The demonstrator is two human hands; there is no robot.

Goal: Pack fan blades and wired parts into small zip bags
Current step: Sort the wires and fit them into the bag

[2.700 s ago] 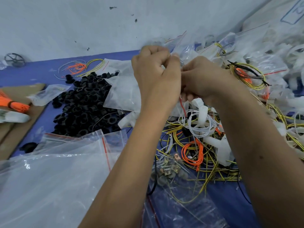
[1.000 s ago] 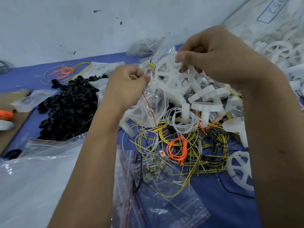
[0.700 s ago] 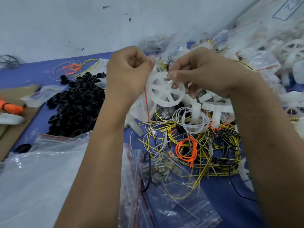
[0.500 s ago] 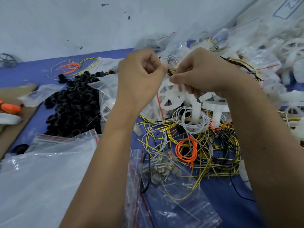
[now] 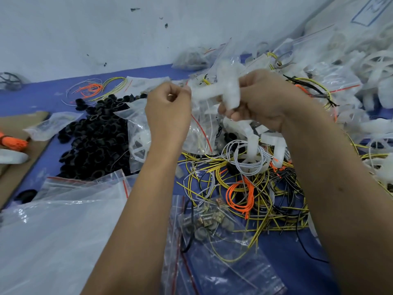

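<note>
Black rings (image 5: pixel 95 137) heaped on blue table (image 5: pixel 42 96) — brown cardboard (image 5: pixel 19 133) at left.

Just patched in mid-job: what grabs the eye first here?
Centre frame, the right hand holds a blurred white fan blade at the mouth of a small zip bag pinched by the left hand. Below lies a tangle of yellow wires; left of it, a heap of black rings.

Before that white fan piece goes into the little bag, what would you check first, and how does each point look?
1. Right hand grips the white fan blade: ok.
2. Left hand pinches the zip bag: ok.
3. Bag mouth open wide enough: cannot tell, blurred.
4. Blade free of the loose wires: ok, held above them.
5. Bag already holds a white wheel: ok.
</note>
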